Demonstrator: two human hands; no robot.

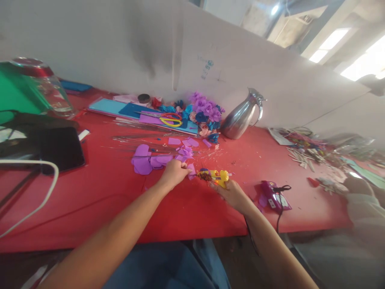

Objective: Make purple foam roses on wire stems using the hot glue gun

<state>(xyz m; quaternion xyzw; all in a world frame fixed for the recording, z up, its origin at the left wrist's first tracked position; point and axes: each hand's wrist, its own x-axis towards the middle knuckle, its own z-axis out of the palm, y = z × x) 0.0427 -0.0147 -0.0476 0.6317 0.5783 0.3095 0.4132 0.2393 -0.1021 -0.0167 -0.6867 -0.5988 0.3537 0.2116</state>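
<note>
Between the fingertips of my left hand (175, 173) is a small purple paper petal (191, 171). My right hand (231, 194) is wrapped round the handle of a yellow glue gun (221, 176), whose dark, crusted nozzle points left at the petal. Whether the nozzle touches the petal I cannot tell. Several loose purple petals (142, 159) lie on the red table just beyond my left hand, and a partly built purple flower (185, 151) sits behind it. Thin wires (132, 138) are spread behind the petals.
Yellow-handled scissors (171, 119) rest on coloured paper sheets (110, 106). Finished paper flowers (207, 107) and a metal jug (243, 114) stand at the back. A purple corded box (274, 196) is on the right, a phone (61, 148) and a jar (49, 86) on the left. Another person's sleeve (362, 206) shows at far right.
</note>
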